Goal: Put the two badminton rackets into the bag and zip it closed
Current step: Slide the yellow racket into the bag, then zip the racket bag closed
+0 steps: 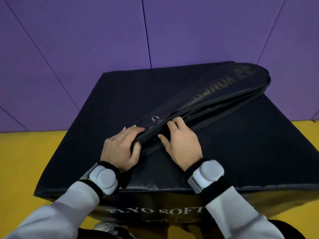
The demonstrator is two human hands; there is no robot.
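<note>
A black racket bag (pixel 222 87) with gold lettering lies slantwise on a black padded block (pixel 107 100), its wide end at the far right and its narrow end near me. My left hand (pixel 120 149) grips the narrow end from the left, thumb under, fingers on top. My right hand (pixel 181 142) presses on the bag's open side edge, fingertips at the seam where the zip runs. The bag's edge gapes along its right side, and dark straps (pixel 215 118) lie beneath it. The rackets are hidden inside; I cannot make them out.
The block stands on a yellow floor (pixel 25 152) and carries white lettering on its front face. Purple padded wall panels (pixel 86 40) rise behind it. Both wrists wear grey sensor pods on black bands.
</note>
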